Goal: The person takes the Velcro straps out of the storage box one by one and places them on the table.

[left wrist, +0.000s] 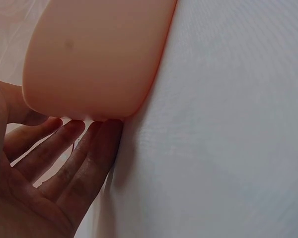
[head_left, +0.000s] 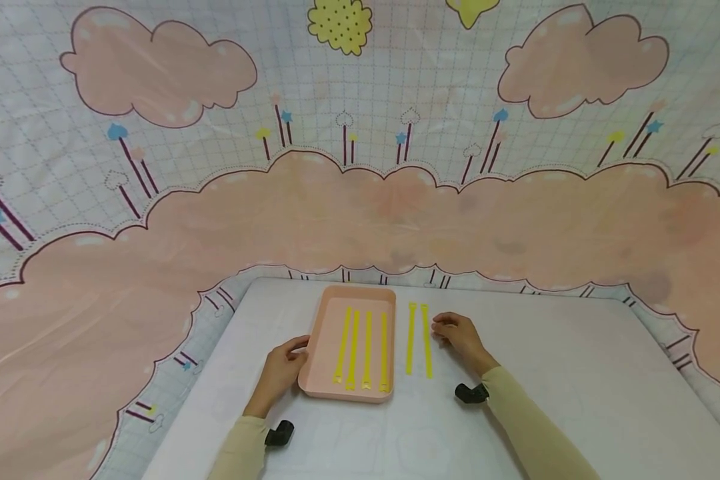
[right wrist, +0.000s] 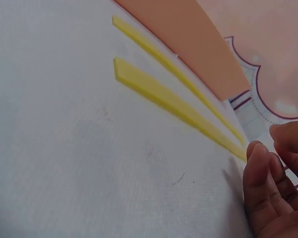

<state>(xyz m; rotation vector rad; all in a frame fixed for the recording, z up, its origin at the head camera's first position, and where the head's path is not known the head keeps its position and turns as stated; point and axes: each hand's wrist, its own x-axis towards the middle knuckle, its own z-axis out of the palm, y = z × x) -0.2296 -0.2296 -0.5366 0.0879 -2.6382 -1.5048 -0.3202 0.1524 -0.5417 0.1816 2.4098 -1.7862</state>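
Observation:
A pink rectangular tray [head_left: 319, 333] lies on the white table, with several narrow yellow strips [head_left: 368, 350] side by side in it, each with a wider, notched near end. My left hand [head_left: 279, 373] is at the tray's left side. In the left wrist view, the fairly straight fingers [left wrist: 79, 171] touch the tray's outer wall [left wrist: 99, 64]. Right of the tray, two more yellow strips [head_left: 411, 340] lie on the table, roughly parallel. Just beside the rightmost strip [right wrist: 174, 106] is my right hand [head_left: 461, 339], its fingers loosely bent and holding nothing.
The white table [head_left: 576, 373] extends on both sides of the tray. Behind it hangs a cloth [head_left: 360, 220] printed with clouds. A black wrist-worn device [head_left: 280, 434] is at the left sleeve, and another black device [head_left: 471, 394] at the right.

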